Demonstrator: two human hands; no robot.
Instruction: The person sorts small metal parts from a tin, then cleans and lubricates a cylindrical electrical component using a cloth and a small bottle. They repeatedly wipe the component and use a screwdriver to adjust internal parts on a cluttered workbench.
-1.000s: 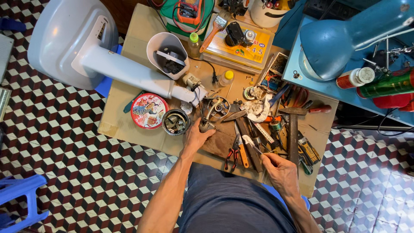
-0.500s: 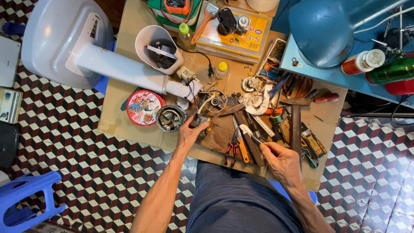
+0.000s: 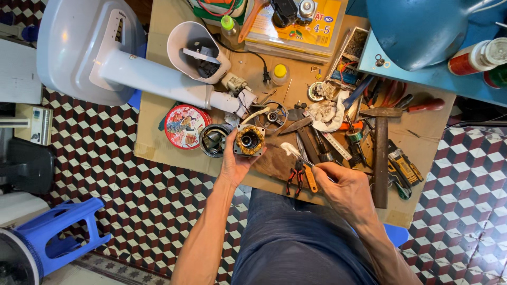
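Square metal motor stator with copper windings (image 3: 249, 140) gripped upright in left hand (image 3: 236, 162) near counter (image 3: 158, 142) front edge; thin white-tipped tool (image 3: 296, 153) pinched in closed right hand (image 3: 346, 187).

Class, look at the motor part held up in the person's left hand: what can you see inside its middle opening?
Inside the motor part, copper-coloured windings ring a dark central hole. The left hand covers its underside, so that stays unseen.

Single head camera, looking straight down, moderately high above workbench (image 3: 158, 132).
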